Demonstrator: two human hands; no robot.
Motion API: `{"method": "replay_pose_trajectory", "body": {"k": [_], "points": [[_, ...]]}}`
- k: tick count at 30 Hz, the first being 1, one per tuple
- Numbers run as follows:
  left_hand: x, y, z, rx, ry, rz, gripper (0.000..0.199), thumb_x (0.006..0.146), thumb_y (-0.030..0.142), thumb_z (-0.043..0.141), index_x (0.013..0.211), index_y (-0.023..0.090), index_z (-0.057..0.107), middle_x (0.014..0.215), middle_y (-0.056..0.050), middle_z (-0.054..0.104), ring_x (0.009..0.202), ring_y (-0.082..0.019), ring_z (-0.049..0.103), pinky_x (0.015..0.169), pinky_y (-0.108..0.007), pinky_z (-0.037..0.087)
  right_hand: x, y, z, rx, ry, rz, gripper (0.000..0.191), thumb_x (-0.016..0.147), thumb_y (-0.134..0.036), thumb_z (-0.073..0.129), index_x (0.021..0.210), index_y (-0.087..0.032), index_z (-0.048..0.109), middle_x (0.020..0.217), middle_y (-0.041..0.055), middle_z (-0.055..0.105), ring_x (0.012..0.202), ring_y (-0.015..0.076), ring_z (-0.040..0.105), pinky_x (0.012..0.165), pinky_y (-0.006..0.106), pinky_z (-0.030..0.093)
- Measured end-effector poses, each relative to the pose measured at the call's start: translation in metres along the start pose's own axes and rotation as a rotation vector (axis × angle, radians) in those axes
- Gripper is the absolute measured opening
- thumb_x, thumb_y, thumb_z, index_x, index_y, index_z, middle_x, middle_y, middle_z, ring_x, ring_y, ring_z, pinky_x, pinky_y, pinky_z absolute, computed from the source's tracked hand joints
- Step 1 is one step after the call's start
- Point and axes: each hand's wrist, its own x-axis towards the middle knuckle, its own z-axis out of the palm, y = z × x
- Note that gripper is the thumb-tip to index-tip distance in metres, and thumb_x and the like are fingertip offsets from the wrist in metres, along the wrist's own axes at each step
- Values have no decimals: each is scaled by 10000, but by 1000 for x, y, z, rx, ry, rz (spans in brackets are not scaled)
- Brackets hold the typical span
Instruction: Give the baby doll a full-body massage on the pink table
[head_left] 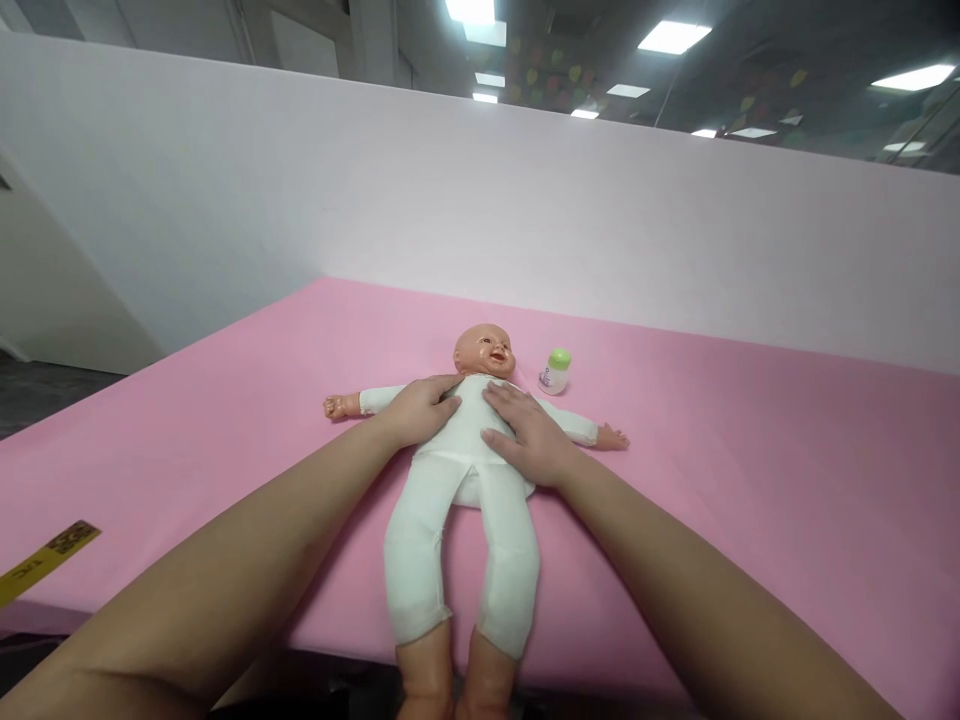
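Observation:
A baby doll (469,430) in white cloth lies on its back on the pink table, arms spread and head away from me. My left hand (427,408) rests on the left side of its chest near the shoulder, thumb apart from the fingers. On the right side of the chest lies my right hand (529,432), its fingers spread and holding nothing. A small clear bottle with a green cap (556,372) stands to the right of the doll's head, touched by neither hand.
The pink table (720,470) reaches back to a white partition (480,200). A yellow strip with a printed code (52,560) lies at the left front edge. The doll's lower legs hang past the front edge.

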Motion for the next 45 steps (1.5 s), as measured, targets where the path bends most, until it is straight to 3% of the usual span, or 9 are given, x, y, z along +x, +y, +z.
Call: {"method": "replay_pose_trajectory", "body": {"k": [8, 12, 15, 19, 21, 28, 33, 39, 45], "points": [[-6, 7, -9, 2, 13, -43, 559, 926, 421, 622, 1460, 257, 638, 1417, -50, 689, 1263, -307, 667, 1110, -428, 514, -2, 14, -3, -10, 73, 205, 721, 1051, -623, 467, 1621, -182, 434, 1660, 136, 440, 1556, 343, 382, 1275, 538, 308], [-13, 18, -21, -331, -6, -47, 436, 870, 396, 705, 1265, 223, 771, 1363, -83, 721, 1275, -332, 663, 1117, -472, 520, -2, 11, -2, 4, 107, 187, 675, 1052, -597, 483, 1606, -210, 460, 1644, 116, 469, 1545, 333, 404, 1268, 518, 327], [-19, 34, -37, -639, -197, 18, 243, 868, 369, 722, 1015, 229, 854, 1227, -98, 780, 1258, -346, 679, 1150, -503, 497, -2, 10, -2, -3, 100, 200, 699, 1049, -600, 487, 1613, -189, 447, 1650, 127, 457, 1544, 333, 406, 1270, 521, 325], [-24, 59, -49, -790, -662, 43, 268, 853, 443, 769, 1025, 266, 872, 1184, -101, 792, 1231, -369, 697, 1164, -528, 493, -3, 10, -2, 4, 100, 210, 711, 1043, -589, 504, 1621, -181, 432, 1651, 125, 455, 1544, 323, 409, 1274, 509, 330], [-25, 64, -45, -764, -753, 5, 300, 826, 486, 797, 1020, 270, 872, 1163, -99, 798, 1210, -373, 709, 1142, -526, 517, -4, 12, -1, 11, 105, 201, 681, 1055, -569, 487, 1622, -195, 433, 1649, 110, 462, 1544, 309, 412, 1278, 501, 326], [-24, 51, -11, -554, -324, 63, 322, 901, 387, 693, 1167, 270, 832, 1278, -48, 763, 1378, -335, 602, 1211, -515, 448, -2, 19, 1, -4, 92, 210, 637, 1082, -538, 416, 1607, -180, 455, 1652, 116, 456, 1548, 301, 407, 1280, 509, 322], [-22, 47, 3, -165, -241, 191, 455, 965, 327, 573, 1399, 327, 707, 1454, 37, 658, 1571, -266, 350, 1296, -476, 322, -2, 18, 2, -8, 100, 204, 650, 1079, -548, 420, 1605, -168, 460, 1640, 129, 471, 1542, 307, 416, 1277, 514, 330], [-7, 30, 8, 127, -120, 170, 686, 1008, 541, 527, 1593, 183, 495, 1659, -71, 433, 1592, -276, 304, 1325, -453, 229, -4, 11, -3, -7, 84, 184, 636, 1074, -536, 432, 1601, -183, 473, 1644, 117, 467, 1555, 316, 394, 1288, 520, 314], [-2, 11, 6, 197, -2, 67, 664, 1030, 536, 465, 1575, 159, 505, 1634, -98, 476, 1555, -295, 380, 1296, -437, 278, -7, 13, -5, -36, 64, 183, 616, 1069, -506, 454, 1607, -203, 463, 1644, 103, 470, 1549, 317, 404, 1277, 532, 340]]}}
